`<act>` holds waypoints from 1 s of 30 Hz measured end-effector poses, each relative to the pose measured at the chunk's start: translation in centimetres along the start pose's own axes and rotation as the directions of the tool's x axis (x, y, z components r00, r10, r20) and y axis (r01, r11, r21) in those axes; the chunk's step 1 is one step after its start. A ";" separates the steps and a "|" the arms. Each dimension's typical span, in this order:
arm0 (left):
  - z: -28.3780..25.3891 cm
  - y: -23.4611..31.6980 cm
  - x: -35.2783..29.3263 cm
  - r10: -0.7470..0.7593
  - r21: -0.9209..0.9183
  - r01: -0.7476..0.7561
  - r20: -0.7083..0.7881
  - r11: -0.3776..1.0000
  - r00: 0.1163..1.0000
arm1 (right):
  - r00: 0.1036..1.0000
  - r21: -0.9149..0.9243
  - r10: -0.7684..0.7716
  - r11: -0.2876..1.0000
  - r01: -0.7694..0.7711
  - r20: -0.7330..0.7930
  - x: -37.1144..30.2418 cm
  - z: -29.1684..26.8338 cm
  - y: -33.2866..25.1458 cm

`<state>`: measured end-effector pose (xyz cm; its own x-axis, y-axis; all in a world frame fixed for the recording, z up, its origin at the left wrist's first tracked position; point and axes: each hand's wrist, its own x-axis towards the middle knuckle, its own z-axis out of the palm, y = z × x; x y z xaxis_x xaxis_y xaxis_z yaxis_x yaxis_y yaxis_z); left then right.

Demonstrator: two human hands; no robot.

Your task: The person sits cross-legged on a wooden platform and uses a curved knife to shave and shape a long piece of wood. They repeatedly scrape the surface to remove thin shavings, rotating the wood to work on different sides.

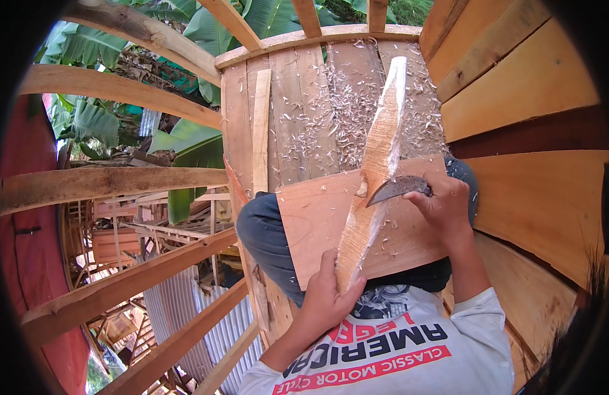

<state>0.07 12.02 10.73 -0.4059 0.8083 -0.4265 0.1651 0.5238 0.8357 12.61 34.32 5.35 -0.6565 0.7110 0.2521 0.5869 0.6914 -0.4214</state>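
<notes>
A long, rough-cut piece of pale wood slants across a flat board that rests on my lap. My left hand grips its near end, thumb on one side and fingers on the other. In my right hand is a knife with a dark curved blade; the handle is hidden in the fist. The blade lies against the middle of the wood, beside a raised chip on its left edge. The far end of the wood tapers and reaches past the board.
Curled wood shavings cover much of the plank floor ahead. A narrow wooden strip lies on the left planks. Wooden rails edge the left side, with corrugated sheets below. A plank wall stands close on the right.
</notes>
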 end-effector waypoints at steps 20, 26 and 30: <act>-0.1 -0.4 0.7 -0.082 -0.073 0.082 0.005 0.994 0.997 | 0.998 0.065 0.030 0.997 -0.033 0.048 0.7 0.9 -0.4; -0.2 -0.8 0.8 -0.061 -0.182 0.058 -0.011 0.982 0.998 | 0.992 0.102 -0.024 0.995 0.011 0.124 0.4 -1.1 -1.1; -0.2 -0.5 0.9 0.016 -0.195 -0.019 -0.014 0.981 1.000 | 0.984 0.247 -0.072 0.969 0.030 0.164 -2.1 -0.5 -2.8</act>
<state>-0.58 12.42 10.01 -0.4158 0.8129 -0.4079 -0.0054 0.4463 0.8949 12.60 30.98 6.44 -0.7657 0.6288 0.1358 0.4321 0.6592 -0.6155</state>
